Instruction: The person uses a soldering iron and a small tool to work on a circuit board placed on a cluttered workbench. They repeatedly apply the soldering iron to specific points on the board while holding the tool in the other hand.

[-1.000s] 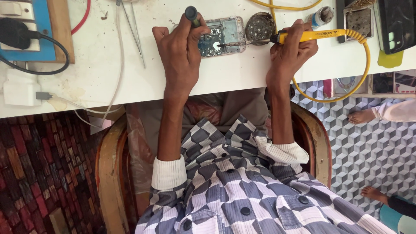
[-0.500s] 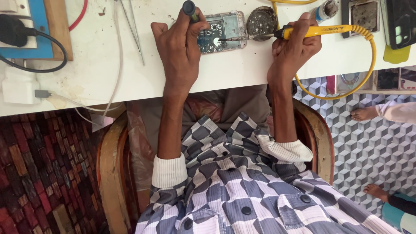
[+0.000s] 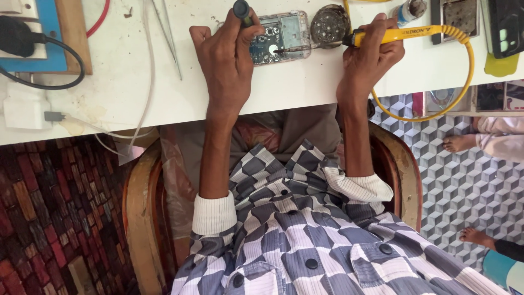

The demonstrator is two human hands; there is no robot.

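At the far edge of the white desk [image 3: 305, 87], an opened phone [image 3: 279, 37] lay flat with its circuit board exposed, between the person's two hands. The left hand [image 3: 226, 57] rested on the desk just left of the phone, its fingers [image 3: 248, 30] curled and pressed together around a dark-handled tool [image 3: 242, 11] that stood up above the phone's left end; the fingertips touched that end of the phone. The right hand [image 3: 371, 54] lay to the right of the phone, its fingers [image 3: 376, 30] pinching a yellow soldering iron [image 3: 398, 35] held level, its dark tip reaching left onto the phone's board. A yellow cord [image 3: 436, 98] looped from the iron's right end down past the near edge of the desk and back toward the wrist. A round metal tip-cleaner [image 3: 329, 24] sat just beyond the phone's right end, between it and the right hand's fingers.

Further left on the desk lay tweezers [image 3: 170, 38], a white cable [image 3: 144, 82] and a white charger [image 3: 24, 109], with a black plug [image 3: 19, 38] in a blue-edged socket board [image 3: 52, 33]. At the far right sat a dark phone [image 3: 507, 27] and a small board [image 3: 461, 15]. The person sat in a wooden chair [image 3: 139, 213] wearing a checked shirt [image 3: 311, 235]. Another person's bare feet [image 3: 458, 143] showed on the patterned floor [image 3: 453, 202] at the right.
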